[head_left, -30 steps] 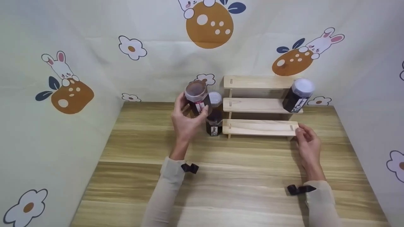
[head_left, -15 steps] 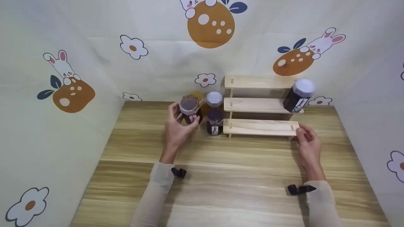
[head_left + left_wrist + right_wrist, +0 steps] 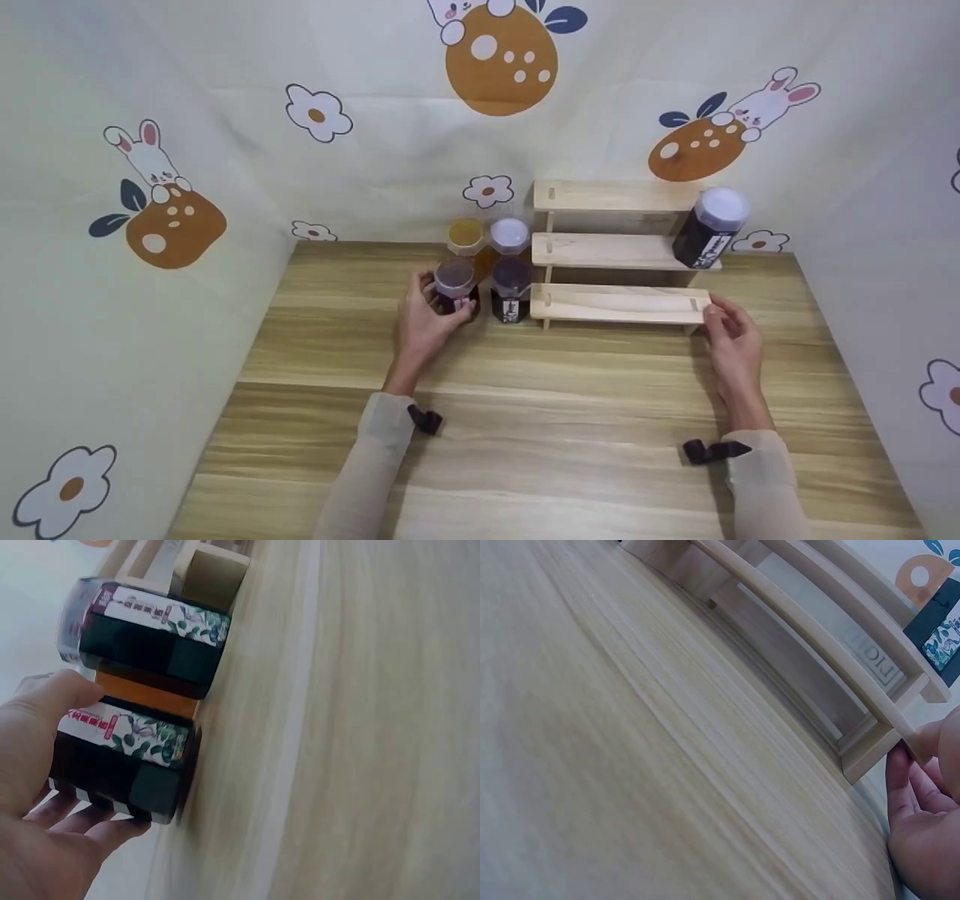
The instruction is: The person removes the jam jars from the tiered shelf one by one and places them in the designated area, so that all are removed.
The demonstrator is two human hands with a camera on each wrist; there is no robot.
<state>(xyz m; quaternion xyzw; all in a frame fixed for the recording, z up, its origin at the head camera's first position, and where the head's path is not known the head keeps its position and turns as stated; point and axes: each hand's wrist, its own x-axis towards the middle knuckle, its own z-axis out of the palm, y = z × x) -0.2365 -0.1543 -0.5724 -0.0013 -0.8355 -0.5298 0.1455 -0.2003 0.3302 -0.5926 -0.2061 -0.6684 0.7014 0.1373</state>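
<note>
My left hand [image 3: 427, 322] grips a dark jar [image 3: 454, 276] with a clear lid, thumb across its label. In the left wrist view this jar [image 3: 124, 757] is upright at table level; I cannot tell whether its base touches. Just right of it stands another dark jar [image 3: 511, 289]. Behind these are a yellow-topped jar [image 3: 466, 235] and a white-lidded jar [image 3: 510, 235]. At the right, my right hand [image 3: 735, 349] pinches the end of the lowest board of a three-tier wooden shelf [image 3: 622, 303]. In the right wrist view, the thumb lies above this board [image 3: 817, 637].
A dark jar with a white lid [image 3: 709, 229] stands on the middle tier's right end. The wood-grain table [image 3: 562, 435] stretches in front of the shelf. Patterned cloth [image 3: 390, 157] closes off the back and both sides.
My left hand has carried its jar left and down to the table, in front of the yellow-topped jar, which is uncovered now. My right hand has stayed on the shelf.
</note>
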